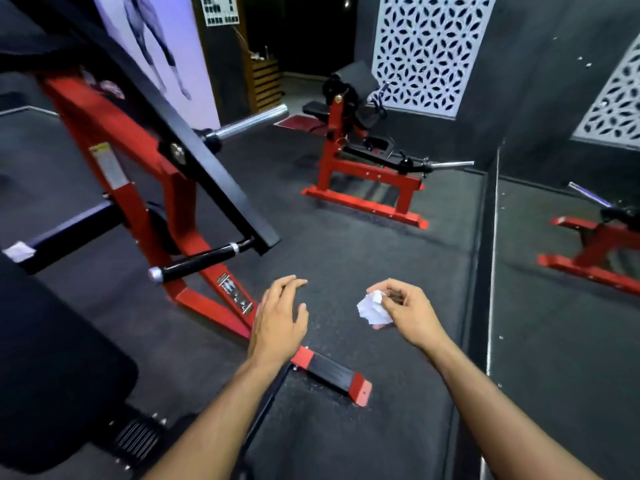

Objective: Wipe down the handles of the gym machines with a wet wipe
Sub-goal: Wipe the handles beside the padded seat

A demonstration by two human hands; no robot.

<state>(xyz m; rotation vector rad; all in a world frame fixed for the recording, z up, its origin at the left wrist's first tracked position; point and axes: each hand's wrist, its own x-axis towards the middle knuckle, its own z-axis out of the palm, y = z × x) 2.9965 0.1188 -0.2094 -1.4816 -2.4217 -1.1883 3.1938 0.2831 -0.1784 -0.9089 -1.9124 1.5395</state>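
Between handles: right hand [410,311] pinching crumpled wet wipe [374,308]; left hand [278,317] open, empty. Next, probably: reach far-left to black handle [199,261], wrap wipe around.

I look across a dark rubber floor [346,237] toward grey walls [519,81] hung with white lattice panels [426,50], a mirror [571,271] lining the right side.
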